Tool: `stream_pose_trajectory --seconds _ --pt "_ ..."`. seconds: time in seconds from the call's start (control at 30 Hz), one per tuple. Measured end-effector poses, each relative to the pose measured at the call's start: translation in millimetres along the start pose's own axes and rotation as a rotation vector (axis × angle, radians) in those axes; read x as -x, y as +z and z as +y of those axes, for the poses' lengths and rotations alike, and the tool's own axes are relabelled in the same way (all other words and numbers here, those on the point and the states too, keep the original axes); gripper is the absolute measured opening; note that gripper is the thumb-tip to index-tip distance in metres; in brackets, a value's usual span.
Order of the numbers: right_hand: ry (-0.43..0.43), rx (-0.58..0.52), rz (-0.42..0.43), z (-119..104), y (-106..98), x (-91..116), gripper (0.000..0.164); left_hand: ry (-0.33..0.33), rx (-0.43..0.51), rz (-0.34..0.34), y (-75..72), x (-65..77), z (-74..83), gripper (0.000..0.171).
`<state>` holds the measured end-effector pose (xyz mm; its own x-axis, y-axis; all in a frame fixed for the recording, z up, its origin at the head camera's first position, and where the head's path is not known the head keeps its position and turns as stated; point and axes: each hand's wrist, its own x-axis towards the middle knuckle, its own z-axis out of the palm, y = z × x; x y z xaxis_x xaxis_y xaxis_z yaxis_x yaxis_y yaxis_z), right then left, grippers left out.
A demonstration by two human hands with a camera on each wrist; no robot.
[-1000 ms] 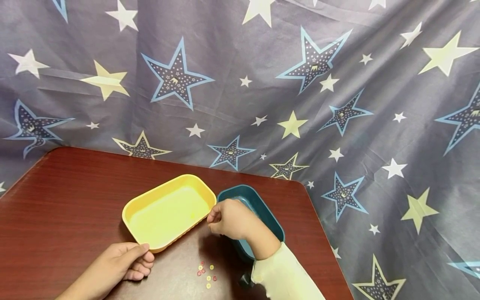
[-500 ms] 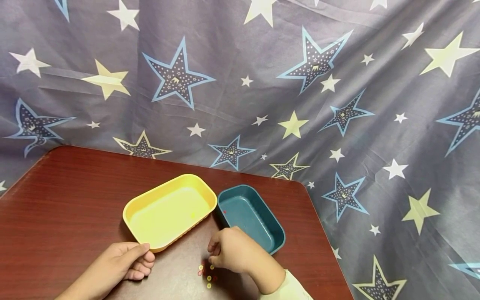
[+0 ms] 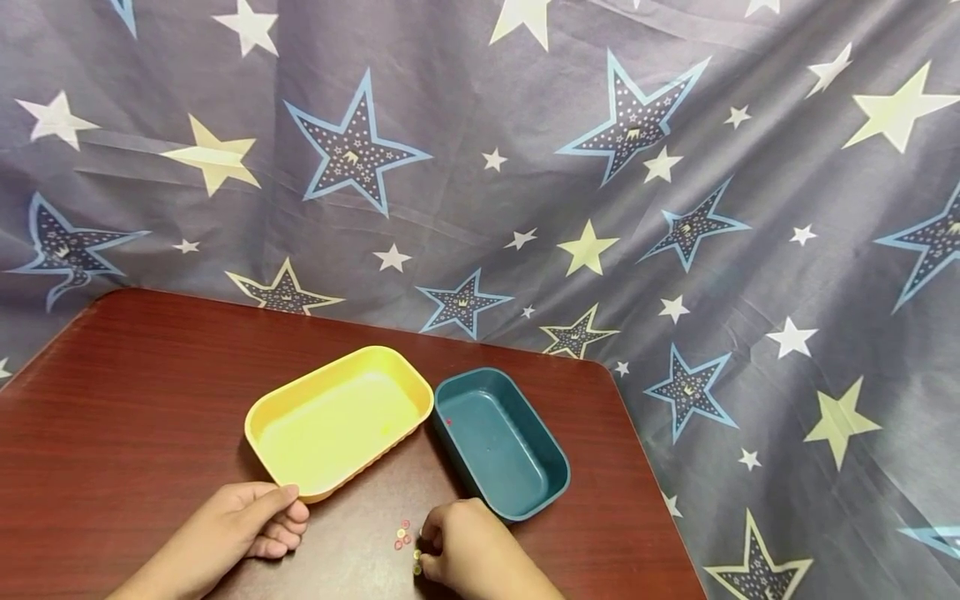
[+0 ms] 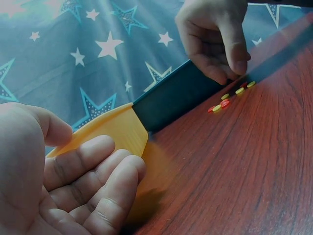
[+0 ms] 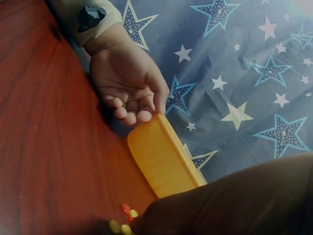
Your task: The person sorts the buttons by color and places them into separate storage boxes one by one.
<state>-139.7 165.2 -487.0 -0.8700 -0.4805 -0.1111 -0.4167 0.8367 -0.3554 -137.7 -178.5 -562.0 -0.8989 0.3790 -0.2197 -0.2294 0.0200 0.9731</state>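
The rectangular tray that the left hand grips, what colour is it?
The rounded rectangular plastic tray is yellow; the head view shows it best.

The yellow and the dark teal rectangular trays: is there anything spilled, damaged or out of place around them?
Several small round red and yellow pieces lie loose on the reddish-brown wood-grained table, outside the yellow tray and the teal tray, beside the right hand. They could look spilled, though they lie close together. No damage shows.

Bright head view, dimmer wrist views.
Pale glare on the tabletop (image 3: 352, 542); yellow tray (image 3: 330, 437) washed out inside; star-print curtain (image 4: 98, 68) blown out at the left wrist view's top-left corner.
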Motion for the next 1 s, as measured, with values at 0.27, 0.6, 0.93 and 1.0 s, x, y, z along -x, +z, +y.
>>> stream_pose_trajectory --seconds 0.27,0.6,0.93,1.0 --pt "-0.024 -0.033 0.064 7.5 17.8 1.2 0.014 0.005 0.005 0.001 0.1 1.0 -0.7 0.048" --pt "-0.018 -0.156 0.085 12.5 24.5 5.5 0.016 0.005 -0.008 -0.003 1.7 2.2 2.0 0.047" --pt "-0.012 -0.214 0.072 21.3 25.9 13.3 0.016 0.001 -0.023 0.004 2.1 1.8 1.8 0.046" --pt "-0.008 -0.209 0.082 20.9 26.3 13.1 0.017 -0.005 -0.021 0.007 1.6 2.2 2.0 0.047"
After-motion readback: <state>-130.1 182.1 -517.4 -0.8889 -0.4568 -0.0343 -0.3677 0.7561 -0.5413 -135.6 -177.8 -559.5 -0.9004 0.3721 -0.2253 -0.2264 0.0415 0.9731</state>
